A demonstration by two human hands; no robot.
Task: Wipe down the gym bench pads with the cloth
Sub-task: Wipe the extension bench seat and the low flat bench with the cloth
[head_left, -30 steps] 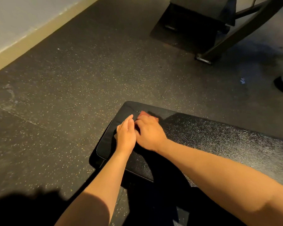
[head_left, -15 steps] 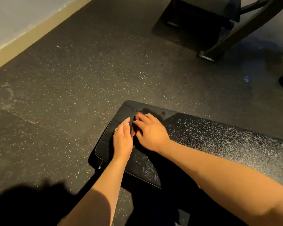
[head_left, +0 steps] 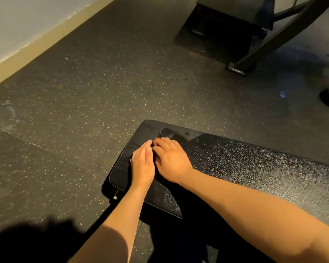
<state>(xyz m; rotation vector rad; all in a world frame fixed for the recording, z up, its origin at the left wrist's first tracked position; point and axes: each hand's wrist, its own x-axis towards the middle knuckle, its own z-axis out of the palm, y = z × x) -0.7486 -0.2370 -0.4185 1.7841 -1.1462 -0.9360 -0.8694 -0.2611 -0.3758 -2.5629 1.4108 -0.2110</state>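
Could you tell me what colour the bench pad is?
The pad is black; head view shows it.

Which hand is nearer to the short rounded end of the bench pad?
Left. The left hand lies flat close to that end of the bench pad; the right hand rests beside it, farther along the pad.
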